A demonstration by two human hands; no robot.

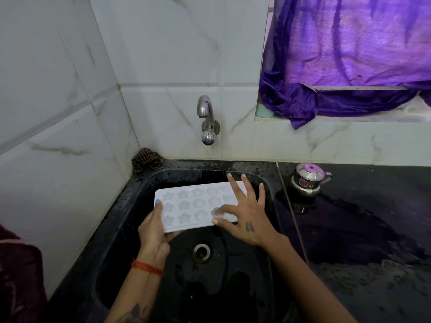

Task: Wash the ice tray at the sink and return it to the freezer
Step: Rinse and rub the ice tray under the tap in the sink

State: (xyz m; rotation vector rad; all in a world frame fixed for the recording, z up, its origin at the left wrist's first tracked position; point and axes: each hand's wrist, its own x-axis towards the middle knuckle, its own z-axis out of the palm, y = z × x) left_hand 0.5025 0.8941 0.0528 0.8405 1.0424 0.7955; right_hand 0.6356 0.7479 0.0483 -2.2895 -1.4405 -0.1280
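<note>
Over the black sink [130,194] at centre frame, the white ice tray [193,206] is held by its left edge in the left hand's [154,229] grip. Spread, straight fingers of the right hand [242,217] are laid on its right part. Above, a tap [206,113] is mounted on the tiled wall.

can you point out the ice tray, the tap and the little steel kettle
ice tray [186,206]: head view, on a star mould in its middle row
tap [205,108]: head view, on the curved spout
steel kettle [307,180]: head view, on its body below the lid
</note>
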